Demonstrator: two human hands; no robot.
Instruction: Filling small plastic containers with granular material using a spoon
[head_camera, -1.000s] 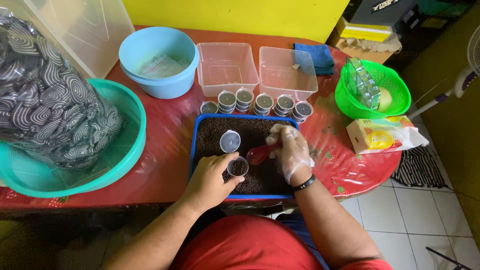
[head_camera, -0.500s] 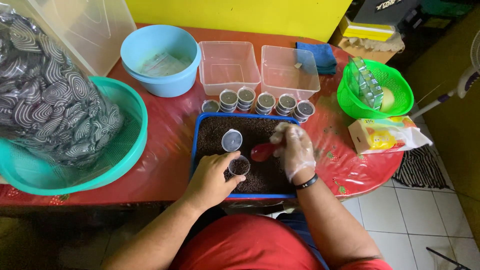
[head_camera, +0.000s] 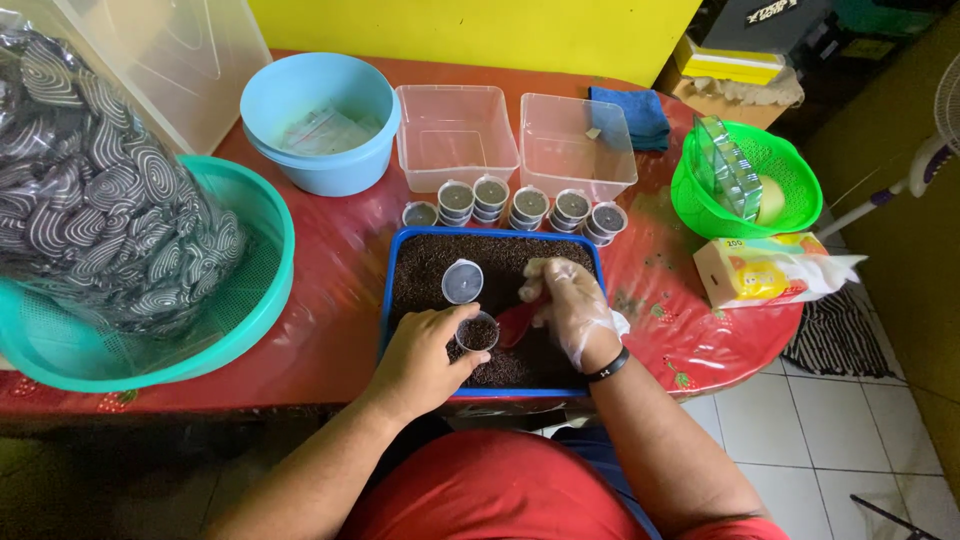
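The bare left hand (head_camera: 425, 355) pinches a small clear round plastic cup (head_camera: 478, 331) partly filled with dark grains, fingers curled round its rim, holding it over the blue rectangular plastic tray of dark brown grains (head_camera: 497, 310) at the desk's six o'clock edge. The right hand (head_camera: 568, 308), in a thin clear plastic glove, closes round a small red plastic scoop (head_camera: 517, 322) whose tip sits just at the cup's three o'clock side. A second small round cup with a grey lid (head_camera: 462, 281) rests on the grains at the held cup's twelve o'clock.

Beyond the tray, at twelve o'clock, a row of stacked small filled cups (head_camera: 528, 205) stands on the round desk with a red patterned cloth (head_camera: 340, 300). Behind them sit two empty clear square plastic tubs (head_camera: 515, 140). A light blue round plastic bowl (head_camera: 320, 120) is at eleven o'clock, a green plastic basket (head_camera: 745, 180) at two o'clock, and a teal plastic basket (head_camera: 240, 300) holding a clear bag of black-and-white swirled pieces (head_camera: 90, 200) at nine o'clock.
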